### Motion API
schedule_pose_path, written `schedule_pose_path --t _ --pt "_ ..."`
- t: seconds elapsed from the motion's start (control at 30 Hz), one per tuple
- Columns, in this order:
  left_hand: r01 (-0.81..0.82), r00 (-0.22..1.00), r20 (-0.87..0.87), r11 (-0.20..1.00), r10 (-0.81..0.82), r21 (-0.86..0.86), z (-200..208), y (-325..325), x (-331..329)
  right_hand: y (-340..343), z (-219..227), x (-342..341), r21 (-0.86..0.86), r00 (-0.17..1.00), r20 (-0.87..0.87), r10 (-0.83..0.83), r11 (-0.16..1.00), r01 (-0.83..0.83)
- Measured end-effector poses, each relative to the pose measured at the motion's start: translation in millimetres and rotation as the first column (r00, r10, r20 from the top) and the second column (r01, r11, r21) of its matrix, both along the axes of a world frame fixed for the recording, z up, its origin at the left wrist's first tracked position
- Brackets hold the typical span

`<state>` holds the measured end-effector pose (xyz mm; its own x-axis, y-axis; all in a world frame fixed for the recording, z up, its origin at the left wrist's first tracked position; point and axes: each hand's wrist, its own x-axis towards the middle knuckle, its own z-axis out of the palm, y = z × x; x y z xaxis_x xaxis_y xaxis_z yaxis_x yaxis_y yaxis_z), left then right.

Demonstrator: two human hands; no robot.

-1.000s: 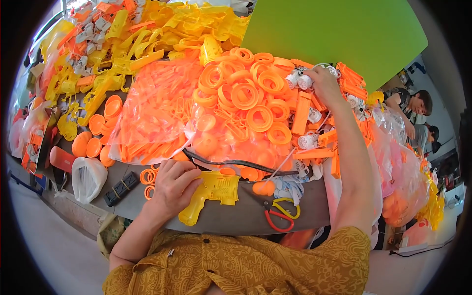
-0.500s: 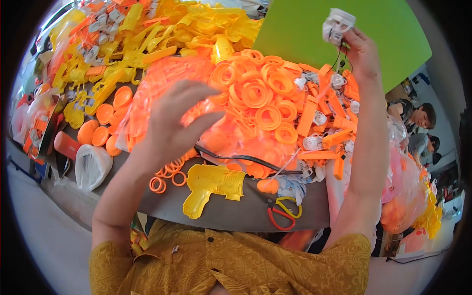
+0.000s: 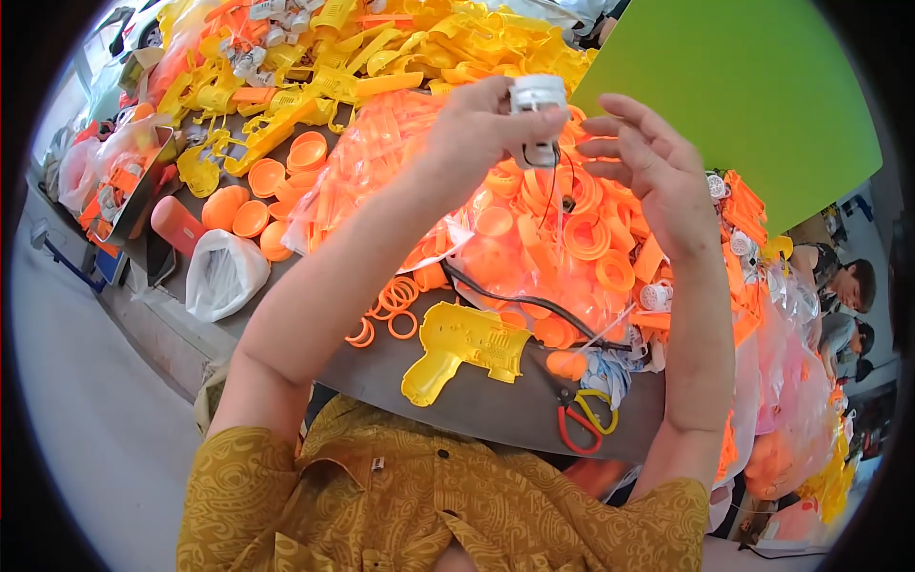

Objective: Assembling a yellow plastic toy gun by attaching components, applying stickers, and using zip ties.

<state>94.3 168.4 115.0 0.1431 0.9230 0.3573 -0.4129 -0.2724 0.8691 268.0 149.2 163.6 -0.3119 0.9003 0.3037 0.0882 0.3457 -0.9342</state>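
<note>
White motor unit [image 3: 537, 105] pinched by left hand [image 3: 481, 124]; right hand [image 3: 653, 172] open beside, orange rings [image 3: 591, 234] beneath.

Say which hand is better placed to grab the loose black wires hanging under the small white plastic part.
Right. The left hand already has its grip on the small white plastic part, while the right hand is open and empty beside the dangling black wires.
</note>
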Motion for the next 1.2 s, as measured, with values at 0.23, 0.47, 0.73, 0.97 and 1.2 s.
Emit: schedule_pose_path --t 0.23,0.47,0.73,0.97,1.2 --pt "-0.025 0.996 -0.078 0.987 0.038 0.157 18 -1 -12 3 -32 19 -0.261 0.946 0.074 0.317 0.921 -0.288" --pt "0.061 0.990 -0.138 0.987 -0.041 0.148 31 -15 -17 -5 -33 -11 -0.297 0.899 -0.246 0.363 0.855 -0.426" --pt "-0.035 0.979 -0.191 0.982 0.071 0.186 47 -18 -27 -2 -5 -17 -0.008 0.994 0.101 0.041 0.999 -0.040" --pt "0.230 0.972 0.004 0.955 -0.235 0.188 49 -11 -35 5 26 -11 -0.007 0.987 -0.017 0.161 0.987 -0.161" --pt "0.237 0.964 0.044 0.923 -0.262 0.303 38 -15 -25 17 25 7 -0.033 0.973 0.032 0.227 0.974 -0.226"
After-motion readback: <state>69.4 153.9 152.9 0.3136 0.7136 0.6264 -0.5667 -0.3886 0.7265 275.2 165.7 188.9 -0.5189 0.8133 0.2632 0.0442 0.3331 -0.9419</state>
